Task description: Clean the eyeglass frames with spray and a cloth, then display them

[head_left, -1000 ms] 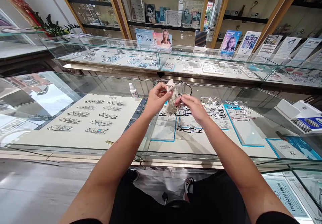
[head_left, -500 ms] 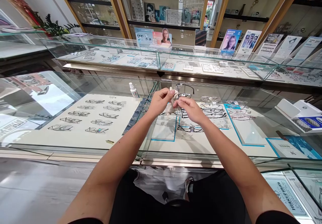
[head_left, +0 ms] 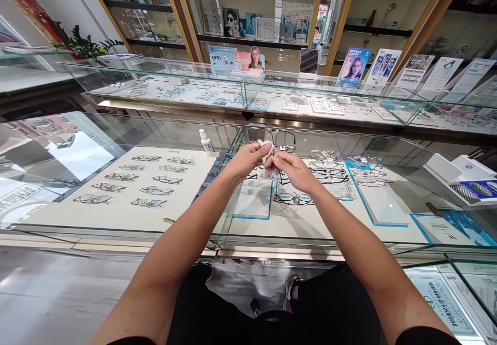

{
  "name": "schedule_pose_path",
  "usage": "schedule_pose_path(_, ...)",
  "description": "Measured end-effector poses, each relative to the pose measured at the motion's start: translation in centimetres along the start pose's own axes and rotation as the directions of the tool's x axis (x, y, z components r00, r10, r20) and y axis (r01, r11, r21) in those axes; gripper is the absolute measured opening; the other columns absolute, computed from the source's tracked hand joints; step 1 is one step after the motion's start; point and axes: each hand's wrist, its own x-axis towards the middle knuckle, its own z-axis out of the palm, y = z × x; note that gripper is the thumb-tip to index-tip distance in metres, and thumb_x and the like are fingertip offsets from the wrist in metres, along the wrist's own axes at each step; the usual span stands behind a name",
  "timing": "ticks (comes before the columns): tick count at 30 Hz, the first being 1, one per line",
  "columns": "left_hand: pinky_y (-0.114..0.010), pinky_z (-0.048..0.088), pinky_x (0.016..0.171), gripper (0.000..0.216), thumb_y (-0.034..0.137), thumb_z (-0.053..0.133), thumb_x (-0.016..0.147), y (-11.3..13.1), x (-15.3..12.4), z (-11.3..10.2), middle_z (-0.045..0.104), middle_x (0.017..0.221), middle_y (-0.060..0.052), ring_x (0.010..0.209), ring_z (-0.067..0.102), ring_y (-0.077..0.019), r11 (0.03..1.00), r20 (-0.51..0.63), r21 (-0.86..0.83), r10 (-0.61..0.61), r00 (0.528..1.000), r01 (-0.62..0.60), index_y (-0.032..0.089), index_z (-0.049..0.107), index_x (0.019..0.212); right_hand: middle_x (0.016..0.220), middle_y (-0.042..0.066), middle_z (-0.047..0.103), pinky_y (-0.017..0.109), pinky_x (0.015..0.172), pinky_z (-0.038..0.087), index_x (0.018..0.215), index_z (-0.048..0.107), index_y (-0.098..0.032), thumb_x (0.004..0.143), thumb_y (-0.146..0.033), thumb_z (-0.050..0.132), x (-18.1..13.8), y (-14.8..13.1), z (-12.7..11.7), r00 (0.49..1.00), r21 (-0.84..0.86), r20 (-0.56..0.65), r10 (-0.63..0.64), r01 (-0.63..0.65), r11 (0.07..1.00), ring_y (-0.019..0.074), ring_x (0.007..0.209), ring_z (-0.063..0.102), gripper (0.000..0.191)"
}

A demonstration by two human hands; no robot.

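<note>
Above the glass counter, my left hand (head_left: 245, 161) is closed on a crumpled beige cloth (head_left: 265, 145). Close against it on the right, my right hand (head_left: 294, 170) pinches a pair of eyeglasses (head_left: 294, 139); one thin dark temple shows beyond the fingers. The cloth is bunched around part of the glasses, and the fingers of both hands nearly meet there. Most of the lenses and frame are hidden by the cloth and fingers. Under the glass below my hands lie several other glasses, among them a dark-framed pair (head_left: 294, 199).
A white spray bottle (head_left: 206, 140) stands on the counter behind my left hand. Rows of glasses lie on a pale display board (head_left: 128, 211) to the left. An open white box (head_left: 462, 177) sits at the right. Beyond runs another glass display case (head_left: 174, 102) with upright posters.
The cloth has shifted and bunched differently between my fingers, and the left hand has moved slightly lower. The right hand stays almost in place, with the glasses' temple slightly shifted.
</note>
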Motion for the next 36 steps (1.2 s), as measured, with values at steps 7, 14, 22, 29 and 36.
schedule_pose_path(7,-0.026,0.047,0.06,0.062,0.065,0.104,0.066,0.4,0.0,0.1,0.059,0.059,0.0,0.059,0.057,-0.0135,0.964,0.053,-0.244,-0.092,0.994,0.102,0.013,0.075,0.084,0.095,0.006,0.074,0.036,0.093,0.053,0.093,0.078,-0.021,0.096,-0.085,0.064,-0.1,0.0,0.2,1.0,0.009,0.019,0.018,-0.018,1.0,0.0213,0.095,0.066,0.066)
schedule_pose_path(14,-0.026,0.037,0.059,0.074,0.081,0.092,0.073,0.7,-0.2,-0.2,0.051,0.057,0.0,0.057,0.042,-0.0093,0.994,0.075,-0.075,-0.074,0.994,0.08,0.016,0.059,0.056,0.1,0.006,0.075,0.037,0.099,0.053,0.094,0.078,-0.021,0.1,-0.081,0.064,-0.1,-0.3,0.0,0.999,0.03,0.03,-0.013,0.012,0.999,0.022,0.1,0.068,0.062)
schedule_pose_path(22,-0.026,0.04,0.063,0.067,0.075,0.097,0.072,1.0,-0.4,-0.8,0.059,0.065,-0.002,0.065,0.051,-0.0116,0.997,0.05,-0.035,-0.068,0.996,0.07,0.015,0.068,0.064,0.102,0.007,0.077,0.037,0.1,0.054,0.092,0.08,-0.023,0.099,-0.081,0.065,-0.2,-0.7,-0.1,1.0,0.034,0.01,-0.025,0.025,0.999,0.0231,0.102,0.068,0.06)
schedule_pose_path(29,-0.028,0.051,0.067,0.056,0.061,0.102,0.073,1.0,-0.2,-1.1,0.067,0.07,-0.004,0.069,0.063,-0.0161,0.969,0.106,-0.215,-0.101,0.989,0.122,0.014,0.073,0.074,0.1,0.006,0.074,0.036,0.1,0.054,0.092,0.078,-0.023,0.099,-0.079,0.067,-0.2,-0.4,0.0,1.0,0.069,0.017,-0.008,0.007,0.998,0.0214,0.099,0.067,0.058)
schedule_pose_path(36,-0.033,0.059,0.066,0.042,0.043,0.104,0.077,1.1,-0.1,-1.1,0.069,0.073,-0.004,0.067,0.068,-0.0194,0.912,0.069,-0.406,-0.036,0.997,0.061,0.013,0.074,0.081,0.098,0.005,0.074,0.036,0.095,0.055,0.096,0.079,-0.022,0.097,-0.081,0.068,-0.2,-0.6,0.1,0.998,0.079,0.056,0.014,-0.019,0.997,0.0209,0.096,0.067,0.06)
